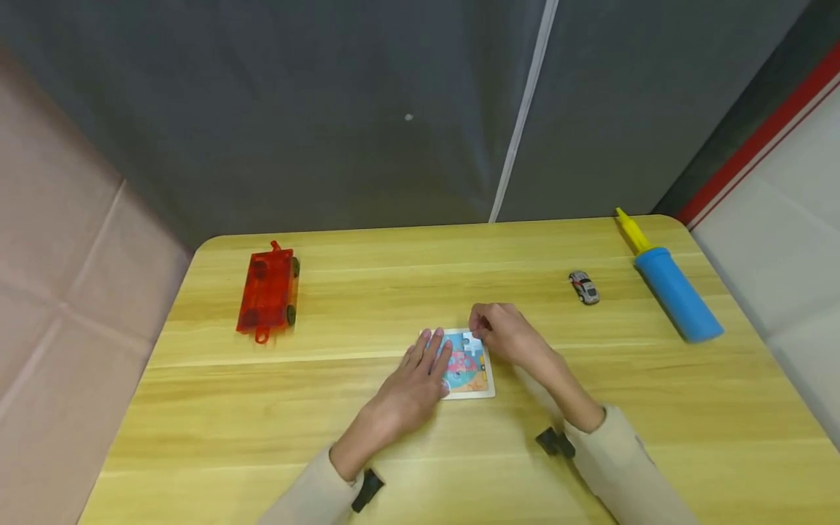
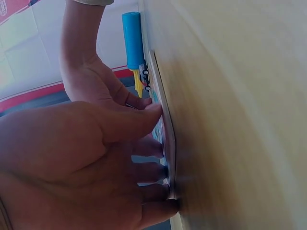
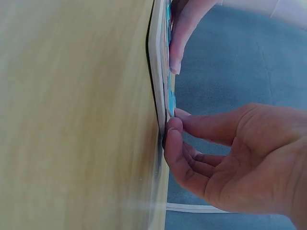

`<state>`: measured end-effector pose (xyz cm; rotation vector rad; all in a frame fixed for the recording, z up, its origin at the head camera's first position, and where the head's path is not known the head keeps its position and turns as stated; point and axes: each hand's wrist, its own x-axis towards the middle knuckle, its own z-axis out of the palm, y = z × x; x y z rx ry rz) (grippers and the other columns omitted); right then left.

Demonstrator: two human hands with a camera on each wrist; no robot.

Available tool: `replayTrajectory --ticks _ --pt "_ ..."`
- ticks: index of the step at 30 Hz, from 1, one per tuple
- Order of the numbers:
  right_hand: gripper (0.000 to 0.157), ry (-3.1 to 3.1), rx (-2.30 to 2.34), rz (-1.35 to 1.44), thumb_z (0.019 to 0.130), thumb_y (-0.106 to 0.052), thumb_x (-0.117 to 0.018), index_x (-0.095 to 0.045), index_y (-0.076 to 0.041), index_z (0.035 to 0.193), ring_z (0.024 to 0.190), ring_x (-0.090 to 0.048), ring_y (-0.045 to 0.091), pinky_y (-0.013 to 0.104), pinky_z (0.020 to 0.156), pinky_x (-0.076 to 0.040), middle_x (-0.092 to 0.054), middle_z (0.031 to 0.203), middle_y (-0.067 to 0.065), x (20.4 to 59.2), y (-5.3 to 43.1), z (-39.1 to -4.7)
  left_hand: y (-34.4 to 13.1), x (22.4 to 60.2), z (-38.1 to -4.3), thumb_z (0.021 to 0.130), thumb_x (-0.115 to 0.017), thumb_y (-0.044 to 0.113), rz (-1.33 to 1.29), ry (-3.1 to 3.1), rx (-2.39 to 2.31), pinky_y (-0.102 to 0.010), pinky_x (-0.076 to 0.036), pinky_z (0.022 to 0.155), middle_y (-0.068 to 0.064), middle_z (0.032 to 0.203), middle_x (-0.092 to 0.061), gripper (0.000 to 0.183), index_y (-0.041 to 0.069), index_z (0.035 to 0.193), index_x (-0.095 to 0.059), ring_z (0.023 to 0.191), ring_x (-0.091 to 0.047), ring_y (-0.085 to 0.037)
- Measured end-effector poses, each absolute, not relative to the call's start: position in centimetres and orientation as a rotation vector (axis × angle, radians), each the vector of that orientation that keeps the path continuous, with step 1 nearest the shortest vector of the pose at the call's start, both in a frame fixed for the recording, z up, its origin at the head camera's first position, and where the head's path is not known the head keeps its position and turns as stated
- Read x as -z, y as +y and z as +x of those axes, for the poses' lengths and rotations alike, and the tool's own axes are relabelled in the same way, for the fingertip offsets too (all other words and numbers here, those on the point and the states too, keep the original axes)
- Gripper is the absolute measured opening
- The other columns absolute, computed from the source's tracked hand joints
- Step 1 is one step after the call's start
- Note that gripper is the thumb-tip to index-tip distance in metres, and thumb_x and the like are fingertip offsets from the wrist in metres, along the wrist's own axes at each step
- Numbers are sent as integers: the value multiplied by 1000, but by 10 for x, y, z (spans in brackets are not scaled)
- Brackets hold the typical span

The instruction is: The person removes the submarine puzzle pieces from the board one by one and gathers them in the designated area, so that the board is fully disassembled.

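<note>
Head view: jigsaw puzzle (image 1: 467,368) flat near middle of surface (image 1: 367,292), well in from far edge. Left hand (image 1: 413,383) spread over its left side, fingers straight. Right hand (image 1: 510,334) curled, fingertips at its far right corner; can't tell whether they pinch a piece. Blue pump (image 1: 676,292) by surface's far right corner.

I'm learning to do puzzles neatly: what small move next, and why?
Perhaps the right hand should ease its pinched fingers toward the pale patch, which looks like a gap right beside them; the left hand rests on the puzzle.
</note>
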<state>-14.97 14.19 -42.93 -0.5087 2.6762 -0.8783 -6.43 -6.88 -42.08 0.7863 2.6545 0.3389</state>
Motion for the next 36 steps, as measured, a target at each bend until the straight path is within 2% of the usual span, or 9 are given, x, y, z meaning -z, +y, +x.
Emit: replayTrajectory --ticks 12,21,36 --pt "21 2691 865 -532 98 13 -64 -73 -4 92 76 -60 17 29 70 -53 -71 84 6 429 143 -150 -65 420 -64 114 -59 23 798 2662 -285 -53 -25 134 -32 179 -16 69 -10 168 -31 169 -15 -46" --pt "24 2669 890 -516 100 13 -61 -72 -6 91 77 -59 17 31 72 -53 -70 84 5 431 148 -153 -66 420 -65 113 -60 25 795 2664 -281 -53 -26 134 -30 180 -16 71 -8 168 -31 169 -15 -45" --pt "26 2629 925 -551 98 16 -59 -71 -6 92 76 -58 16 29 70 -51 -69 82 4 432 150 -155 -65 421 -65 113 -61 27 773 2677 -255 -56 -25 134 -31 180 -16 71 -6 169 -32 169 -16 -44"
